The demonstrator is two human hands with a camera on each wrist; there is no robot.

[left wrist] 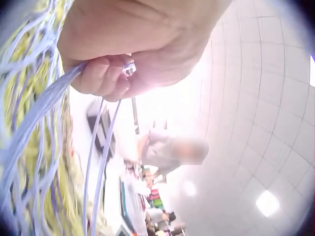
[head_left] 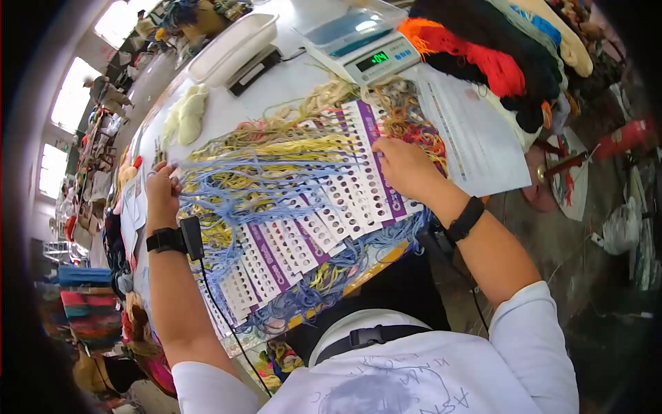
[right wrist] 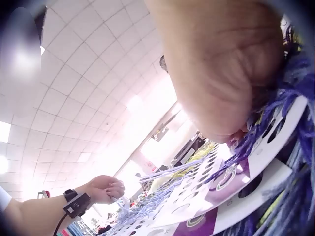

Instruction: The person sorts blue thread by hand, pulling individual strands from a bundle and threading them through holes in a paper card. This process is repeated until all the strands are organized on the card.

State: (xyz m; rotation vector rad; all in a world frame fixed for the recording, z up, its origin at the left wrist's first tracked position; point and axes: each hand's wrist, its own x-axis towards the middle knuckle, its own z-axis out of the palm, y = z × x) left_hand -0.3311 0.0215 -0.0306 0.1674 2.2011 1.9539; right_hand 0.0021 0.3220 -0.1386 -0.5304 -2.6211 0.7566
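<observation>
My left hand (head_left: 164,188) grips a bunch of light blue yarn (left wrist: 47,110) at the left of the table. The fingers are curled round it, and the strands stretch from them toward the punched cards. My right hand (head_left: 408,169) is low over a white card (head_left: 355,138) with a purple strip and rows of round holes. Its fingers bend down at the purple strip, fingertips hidden, so I cannot tell whether they pinch anything. In the right wrist view, dark blue yarn (right wrist: 238,147) lies right by these fingers. Yellow yarn (head_left: 276,148) hangs from the cards beneath the blue strands.
More punched cards (head_left: 276,259) overlap toward my body. A scale (head_left: 376,58) with a lit display and a white tray (head_left: 231,52) stand at the back. A printed sheet (head_left: 476,138) lies right, below red yarn (head_left: 493,65). A pale yellow skein (head_left: 186,114) sits back left.
</observation>
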